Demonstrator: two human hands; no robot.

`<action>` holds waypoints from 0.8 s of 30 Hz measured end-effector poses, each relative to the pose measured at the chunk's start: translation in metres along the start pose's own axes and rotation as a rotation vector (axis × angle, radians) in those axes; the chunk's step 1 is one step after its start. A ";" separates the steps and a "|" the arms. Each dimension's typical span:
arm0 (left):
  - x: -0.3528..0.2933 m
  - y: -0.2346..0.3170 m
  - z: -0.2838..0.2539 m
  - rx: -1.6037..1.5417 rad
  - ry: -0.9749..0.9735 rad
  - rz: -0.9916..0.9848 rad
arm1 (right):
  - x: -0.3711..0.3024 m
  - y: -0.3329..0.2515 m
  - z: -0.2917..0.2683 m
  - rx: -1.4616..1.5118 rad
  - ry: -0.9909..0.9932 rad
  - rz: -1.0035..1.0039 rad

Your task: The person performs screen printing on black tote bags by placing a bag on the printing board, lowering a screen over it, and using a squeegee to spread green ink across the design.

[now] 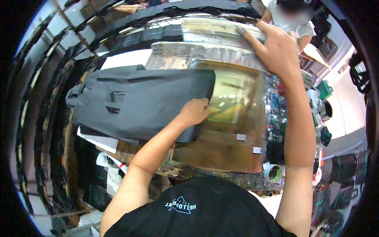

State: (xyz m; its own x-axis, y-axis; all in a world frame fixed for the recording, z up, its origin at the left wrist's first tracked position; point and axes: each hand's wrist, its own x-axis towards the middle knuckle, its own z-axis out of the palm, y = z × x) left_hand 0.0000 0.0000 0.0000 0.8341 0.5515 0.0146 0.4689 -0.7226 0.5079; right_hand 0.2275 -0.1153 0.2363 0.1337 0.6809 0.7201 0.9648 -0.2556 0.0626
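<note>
A black cloth piece, creased at its left end, lies over the left part of a flat brown board. My left hand is closed on the cloth's right edge, fingers pinched together. To the right of that edge, a shiny yellowish rectangle shows on the board. My right hand reaches to the far side and grips the right end of a paint-stained frame, thumb apart from the fingers. Part of the frame's end is hidden by that hand.
Two small white tabs sit on the board's right part. A white tub with green contents stands at the near right, with more cans farther right. Dark curved racks fill the left. Another person is at the far right.
</note>
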 end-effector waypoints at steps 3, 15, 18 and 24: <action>0.042 0.042 0.068 -0.150 -0.046 0.079 | -0.009 -0.002 0.008 -0.041 0.060 -0.005; 0.122 0.031 0.093 0.185 0.211 0.196 | 0.008 0.004 -0.014 0.063 -0.073 0.044; 0.124 -0.006 0.087 0.383 0.046 -0.001 | 0.014 0.010 -0.007 0.057 -0.015 0.025; 0.133 -0.011 0.090 0.466 0.090 0.017 | 0.023 0.011 -0.008 0.037 -0.064 0.032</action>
State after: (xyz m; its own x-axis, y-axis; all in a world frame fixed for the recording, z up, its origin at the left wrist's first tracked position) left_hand 0.1322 0.0439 -0.0808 0.8238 0.5572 0.1043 0.5531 -0.8304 0.0670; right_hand 0.2393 -0.1076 0.2591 0.1779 0.7153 0.6758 0.9673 -0.2533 0.0135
